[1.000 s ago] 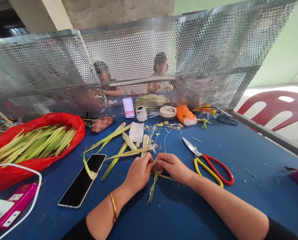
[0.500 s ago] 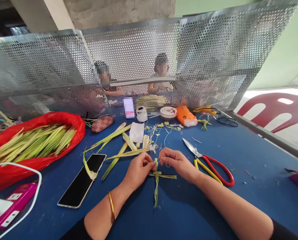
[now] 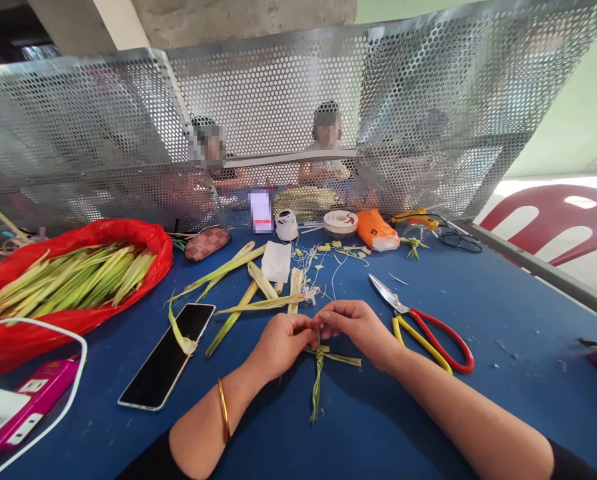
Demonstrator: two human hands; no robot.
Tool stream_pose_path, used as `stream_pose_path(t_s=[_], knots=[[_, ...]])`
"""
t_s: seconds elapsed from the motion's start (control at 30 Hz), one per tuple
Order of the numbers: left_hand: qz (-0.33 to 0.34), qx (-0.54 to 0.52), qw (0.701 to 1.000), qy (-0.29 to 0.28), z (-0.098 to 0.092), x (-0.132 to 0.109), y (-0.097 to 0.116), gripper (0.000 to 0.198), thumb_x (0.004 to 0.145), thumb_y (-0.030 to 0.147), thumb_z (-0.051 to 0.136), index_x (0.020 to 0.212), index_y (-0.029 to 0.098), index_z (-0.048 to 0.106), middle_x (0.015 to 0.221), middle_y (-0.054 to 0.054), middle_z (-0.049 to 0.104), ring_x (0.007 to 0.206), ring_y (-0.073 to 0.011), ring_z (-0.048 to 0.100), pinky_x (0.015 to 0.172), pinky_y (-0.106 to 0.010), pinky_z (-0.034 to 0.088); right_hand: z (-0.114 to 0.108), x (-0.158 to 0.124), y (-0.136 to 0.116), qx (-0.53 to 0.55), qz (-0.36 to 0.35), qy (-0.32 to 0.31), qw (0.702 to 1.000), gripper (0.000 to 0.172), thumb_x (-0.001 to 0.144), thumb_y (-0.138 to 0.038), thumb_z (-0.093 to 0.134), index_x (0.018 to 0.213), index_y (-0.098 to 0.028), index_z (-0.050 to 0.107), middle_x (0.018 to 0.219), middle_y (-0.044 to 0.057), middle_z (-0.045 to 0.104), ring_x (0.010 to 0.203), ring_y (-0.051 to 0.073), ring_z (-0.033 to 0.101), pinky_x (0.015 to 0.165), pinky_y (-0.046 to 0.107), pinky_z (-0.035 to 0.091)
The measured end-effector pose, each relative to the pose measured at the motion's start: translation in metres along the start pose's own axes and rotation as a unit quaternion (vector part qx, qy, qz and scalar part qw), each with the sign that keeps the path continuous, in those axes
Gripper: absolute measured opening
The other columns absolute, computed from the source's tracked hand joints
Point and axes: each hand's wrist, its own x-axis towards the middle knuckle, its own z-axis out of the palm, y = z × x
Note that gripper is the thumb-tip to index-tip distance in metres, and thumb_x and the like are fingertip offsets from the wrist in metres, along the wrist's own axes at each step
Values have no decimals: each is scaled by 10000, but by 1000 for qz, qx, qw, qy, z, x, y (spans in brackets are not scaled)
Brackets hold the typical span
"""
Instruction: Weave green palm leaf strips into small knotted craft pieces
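A small cross-shaped figure of braided green husk strips (image 3: 317, 380) hangs below my fingertips, its long end toward me and a side arm sticking out to the right. My left hand (image 3: 284, 343) is closed, pinching the top of this husk figure between thumb and fingers. Right beside it, my right hand (image 3: 359, 328) is closed too, its fingertips meeting the left ones over the figure's top. A thin white thread appears to run between these fingertips; its ends are hidden. Scissors with red and yellow handles (image 3: 441, 341) lie just right of my right hand.
Loose husk strips (image 3: 233, 327), a white paper (image 3: 276, 261) and thread scraps lie ahead. At left are a phone (image 3: 165, 363), a red bag of husks (image 3: 158, 257) and a magenta power strip (image 3: 43, 380). A thread spool (image 3: 286, 225) and tape roll (image 3: 341, 223) stand near the perforated screen (image 3: 288, 87).
My right hand has moved left and slightly down, so its fingertips now meet those of my left hand. The husk figure's top is now covered by my fingers.
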Motion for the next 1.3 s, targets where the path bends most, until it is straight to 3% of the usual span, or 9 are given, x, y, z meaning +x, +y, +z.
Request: stream_pose_path(t_s=[0.27,0.4,0.47,0.57,0.67,0.83,0.9,1.13,1.3], knots=[[-25,-40,998,-35,-2,0,6,139,768,271,592,725,166,672,700,-24,681,680,-161,611,689,-278,463,1,0,1,36,14,7,999,219,770,-364,655,810,-171,750,695,18,676,646,129,562,646,280,432],[-23,-20,999,-18,1,0,4,173,793,316,593,722,168,647,679,-19,658,653,-151,590,657,-268,451,-2,2,3,19,-14,12,1000,298,745,-267,647,1032,-210,702,935,25,695,732,135,593,699,293,466],[-17,-21,1000,-7,1,0,4,184,808,337,586,747,169,628,680,-17,649,658,-148,588,665,-268,454,-6,3,5,-37,-20,21,999,233,728,-232,640,953,-201,691,865,12,680,691,133,580,668,286,464],[-8,-41,999,-3,1,0,5,177,812,340,592,775,168,603,688,-15,636,675,-148,588,685,-275,460,-12,4,8,-135,-5,-19,991,67,709,-209,662,769,-187,678,666,-21,615,615,129,537,603,268,431],[-3,-56,998,-3,0,1,6,144,804,309,595,772,169,586,687,-6,617,673,-140,574,681,-272,454,-13,4,10,-168,-8,-41,985,101,673,-173,698,771,-198,704,723,-23,596,653,130,536,602,255,418],[-3,-67,998,-6,0,1,10,108,785,271,597,768,165,589,669,15,579,641,-118,528,637,-247,417,-6,3,15,-243,-33,-10,969,32,691,-206,731,712,-220,711,751,-25,564,668,126,519,602,246,383],[-6,-71,997,-8,1,0,11,135,785,294,607,770,161,592,670,19,571,630,-111,511,613,-238,399,-4,3,15,-269,-36,-3,962,94,703,-244,738,638,-208,679,718,-27,552,650,123,507,590,245,363],[-41,-110,993,-2,-1,1,11,241,778,388,645,802,162,564,672,6,610,633,-115,557,603,-235,431,-8,3,6,-238,-16,-13,971,84,755,-224,629,679,-193,649,646,-36,540,599,116,457,549,244,322],[-50,-111,992,25,-1,1,12,235,728,374,688,762,164,587,673,4,620,628,-120,571,594,-237,446,-9,1,3,-214,-33,-53,975,131,754,-263,640,652,-184,619,663,-40,519,583,103,444,536,238,329]])
